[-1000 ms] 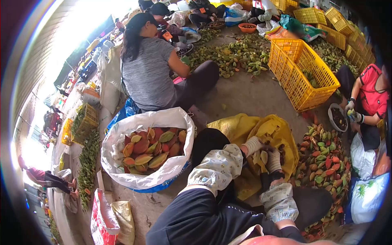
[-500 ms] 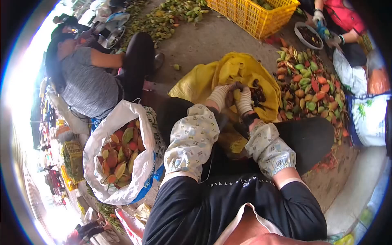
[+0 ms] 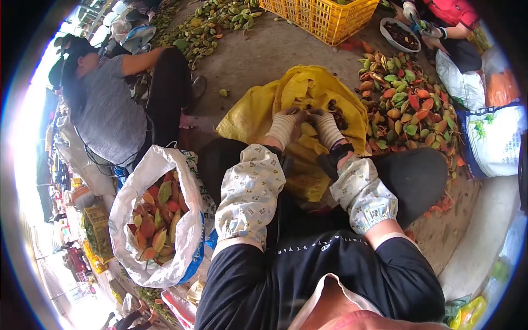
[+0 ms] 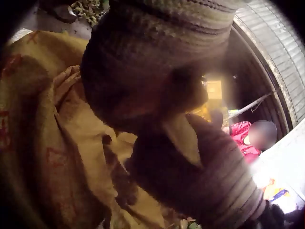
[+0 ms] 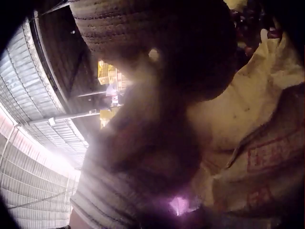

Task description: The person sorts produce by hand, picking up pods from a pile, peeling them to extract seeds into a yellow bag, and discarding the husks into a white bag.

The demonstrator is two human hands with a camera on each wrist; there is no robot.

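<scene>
Just over the mouth of the yellow sack (image 3: 315,85), grasping a pale pod (image 4: 185,141) in fingers of both left hand (image 3: 287,121) and right hand (image 3: 325,123); cannot make out exact placement. Best to part it gently, holding low and tipping inward, to drop any contents beside the dark nuts (image 3: 340,116) within.

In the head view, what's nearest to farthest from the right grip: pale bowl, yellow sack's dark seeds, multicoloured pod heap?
1. Dark seeds, in the yellow sack beside the right grip.
2. Multicoloured pod heap, right of the sack.
3. Pale bowl, beyond the heap.
</scene>
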